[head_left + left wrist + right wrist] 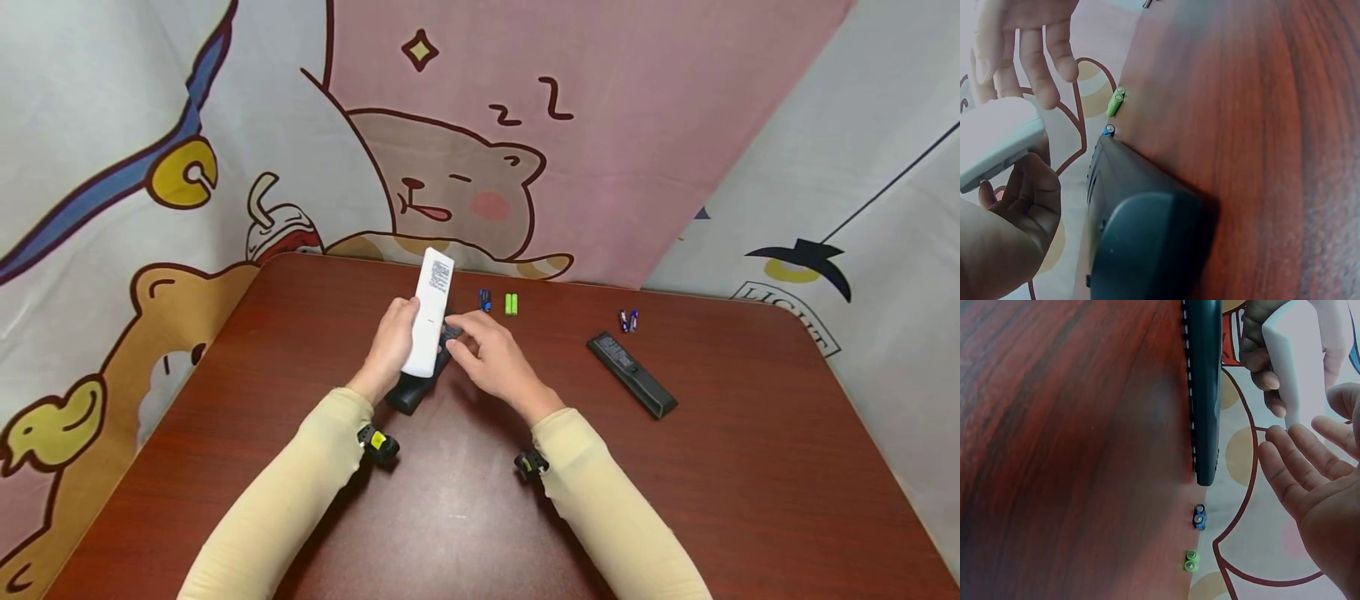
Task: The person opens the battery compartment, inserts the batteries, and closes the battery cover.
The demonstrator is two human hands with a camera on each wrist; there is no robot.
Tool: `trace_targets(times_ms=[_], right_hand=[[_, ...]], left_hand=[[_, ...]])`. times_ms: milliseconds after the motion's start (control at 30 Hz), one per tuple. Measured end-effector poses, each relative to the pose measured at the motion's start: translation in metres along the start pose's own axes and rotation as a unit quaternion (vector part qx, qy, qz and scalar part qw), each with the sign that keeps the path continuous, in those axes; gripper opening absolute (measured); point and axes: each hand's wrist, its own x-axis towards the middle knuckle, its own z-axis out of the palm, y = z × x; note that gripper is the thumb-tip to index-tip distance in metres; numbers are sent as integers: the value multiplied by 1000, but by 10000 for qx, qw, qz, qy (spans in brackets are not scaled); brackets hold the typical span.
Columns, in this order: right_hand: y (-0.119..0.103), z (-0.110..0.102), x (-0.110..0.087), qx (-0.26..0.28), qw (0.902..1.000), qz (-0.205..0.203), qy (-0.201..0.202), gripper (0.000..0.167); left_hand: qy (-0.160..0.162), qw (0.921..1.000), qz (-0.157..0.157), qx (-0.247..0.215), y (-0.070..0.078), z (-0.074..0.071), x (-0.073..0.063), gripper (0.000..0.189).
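A white remote control (pixel 430 321) is gripped in my left hand (pixel 393 340), raised above the table with its printed back turned up. Fingers curl round its sides in both wrist views. My right hand (pixel 491 357) is just right of the white remote, its fingers (pixel 1300 459) loosely extended and holding nothing. Whether a fingertip touches the remote I cannot tell. Below the white remote a black remote (pixel 407 395) lies on the table, partly hidden by it and by the hands.
Behind my right hand lie a pair of blue batteries (pixel 485 300) and a pair of green batteries (pixel 512 304). Farther right are two purple-and-white batteries (pixel 628 321) and another black remote (pixel 632 375), back up. A printed curtain (pixel 600 167) hangs beyond the table's far edge.
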Motion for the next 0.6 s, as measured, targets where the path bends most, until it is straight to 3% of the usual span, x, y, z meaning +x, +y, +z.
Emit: trace_targets(times_ms=[333, 600], right_hand=[[-1, 3, 3, 81, 9998, -159, -9, 36], [-4, 4, 6, -25, 9998, -210, 64, 37]], left_hand=[[157, 9983, 172, 535, 4, 3, -1, 31], [266, 9970, 320, 659, 6, 4, -1, 28]])
